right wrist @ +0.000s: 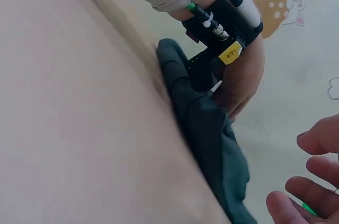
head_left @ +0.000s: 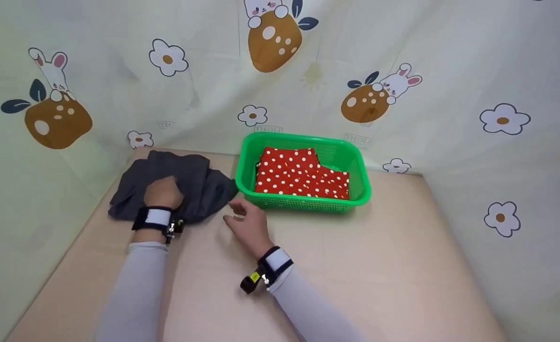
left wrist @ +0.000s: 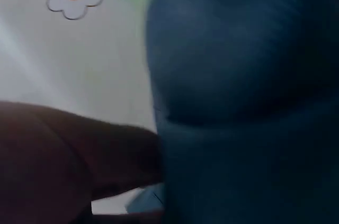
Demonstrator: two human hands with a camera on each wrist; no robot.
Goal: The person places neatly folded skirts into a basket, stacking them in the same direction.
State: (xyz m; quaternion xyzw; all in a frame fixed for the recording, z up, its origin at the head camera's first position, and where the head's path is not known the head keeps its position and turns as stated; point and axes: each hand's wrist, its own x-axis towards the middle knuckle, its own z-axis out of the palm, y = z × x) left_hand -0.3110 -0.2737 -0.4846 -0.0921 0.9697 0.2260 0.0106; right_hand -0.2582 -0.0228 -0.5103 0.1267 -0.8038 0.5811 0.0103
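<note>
A crumpled dark grey garment or cloth [head_left: 192, 171] lies on the table's left side, close to the green basket. My left hand [head_left: 162, 192] is over its middle with the fingers bent down into the fabric, their tips hidden in the head view. In the left wrist view a thumb [left wrist: 122, 152] presses against the cloth [left wrist: 233, 75], which fills the right side. My right hand [head_left: 250, 225] holds nothing; its fingers are loosely bent in front of the basket's near left corner. In the right wrist view those fingers [right wrist: 312, 192] are spread apart.
A green plastic basket [head_left: 304, 205] stands at the back of the table [head_left: 346, 275] with a folded red cloth with white dots [head_left: 289, 173] inside. Behind and beside the table hangs a pale curtain [head_left: 204, 90] printed with rabbits and flowers.
</note>
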